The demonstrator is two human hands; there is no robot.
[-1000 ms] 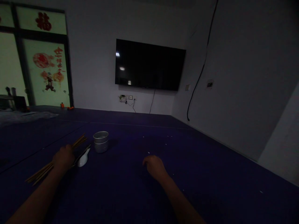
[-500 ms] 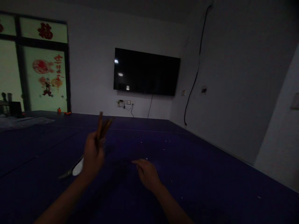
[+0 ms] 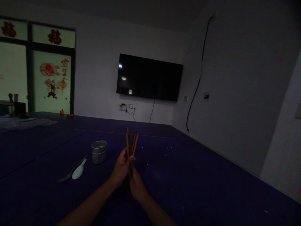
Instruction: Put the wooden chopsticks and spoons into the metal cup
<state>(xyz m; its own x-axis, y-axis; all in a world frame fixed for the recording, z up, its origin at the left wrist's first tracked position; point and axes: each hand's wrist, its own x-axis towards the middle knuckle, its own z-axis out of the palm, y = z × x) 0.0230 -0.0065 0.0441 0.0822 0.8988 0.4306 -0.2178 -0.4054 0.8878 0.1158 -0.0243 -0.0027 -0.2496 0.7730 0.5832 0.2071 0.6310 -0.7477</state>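
Note:
A bundle of several wooden chopsticks (image 3: 132, 141) stands nearly upright in front of me, its tops fanned slightly apart. My left hand (image 3: 123, 163) is closed around the middle of the bundle. Just below it, my right hand (image 3: 136, 185) is closed at the lower ends, which its fingers partly hide. To the left, a metal cup (image 3: 99, 153) with a perforated-looking lower side stands upright. A white spoon (image 3: 78, 171) lies beside a darker metal spoon (image 3: 70, 174), nearer to me than the cup.
The dark blue surface (image 3: 202, 175) carries small white scraps to the right. Clear plastic sheeting (image 3: 28, 123) and small orange items (image 3: 70, 115) lie at the far left. A television (image 3: 149, 77) hangs on the back wall; a black cable (image 3: 195, 89) runs down the right wall.
My left hand has moved right with the chopsticks, away from the cup, which now shows fully. My right hand has come in from the right to the chopsticks' lower ends.

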